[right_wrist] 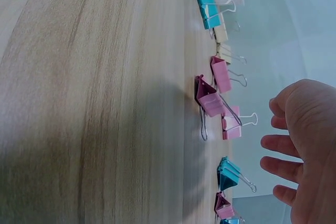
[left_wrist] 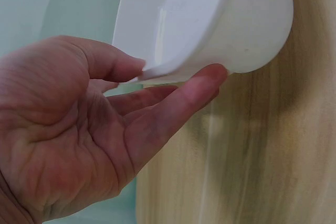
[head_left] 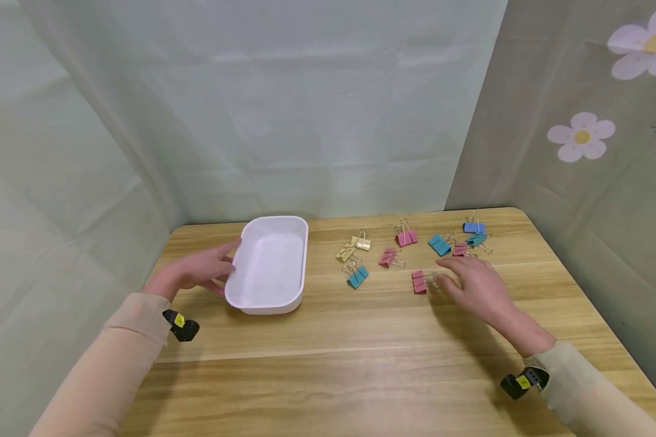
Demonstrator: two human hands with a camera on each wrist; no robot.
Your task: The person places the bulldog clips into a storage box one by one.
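Pale green cloth hangs behind a wooden bench [head_left: 361,340], flower-print fabric off its right edge. Toward the back-left corner, left hand [head_left: 197,270] with relaxed, spread fingers touching the near wall of the white tray [head_left: 295,255], thumb and fingertips against it, not clamped; tray holds nothing so far. Right of it, along the back edge, all binder clips [head_left: 393,258] lie loose on the wood; right hand [head_left: 478,285] open, fingers apart, just beside the nearest pink clip [head_left: 420,282], gripping none yet.
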